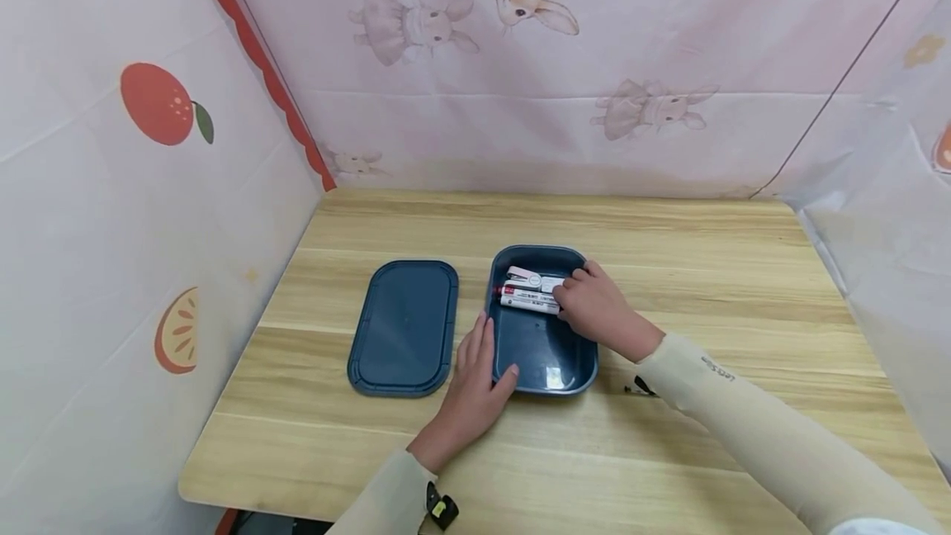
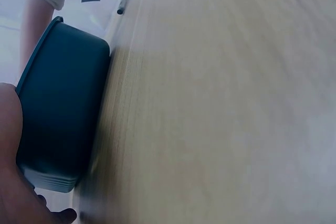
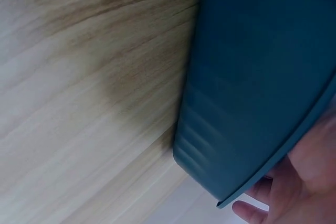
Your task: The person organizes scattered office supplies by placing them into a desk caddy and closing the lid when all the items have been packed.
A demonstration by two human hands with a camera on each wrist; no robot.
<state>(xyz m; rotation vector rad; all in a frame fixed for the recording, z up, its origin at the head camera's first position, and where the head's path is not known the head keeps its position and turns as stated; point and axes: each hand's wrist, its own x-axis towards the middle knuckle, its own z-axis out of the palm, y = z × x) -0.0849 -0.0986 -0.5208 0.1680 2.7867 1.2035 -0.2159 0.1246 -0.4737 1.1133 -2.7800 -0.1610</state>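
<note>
A dark blue box (image 1: 546, 362) stands uncovered on the table, its outer side (image 2: 63, 98) filling the left of the left wrist view. Inside, near its far end, lie white markers (image 1: 529, 300) and a pink-and-white item (image 1: 523, 276). My right hand (image 1: 598, 310) reaches over the right rim, its fingers curled at the markers' right ends; the fingertips are partly hidden. In the right wrist view the hand (image 3: 299, 187) shows beside the rim. My left hand (image 1: 473, 386) rests against the box's left side, fingers extended and thumb at the near left rim.
A dark blue lid (image 1: 404, 329) lies flat on the wooden table (image 1: 297, 436), left of the box. A small black-and-silver pen-like item (image 1: 641, 387) lies right of the box, partly under my right forearm. Printed cloth walls (image 1: 461, 130) stand around the table.
</note>
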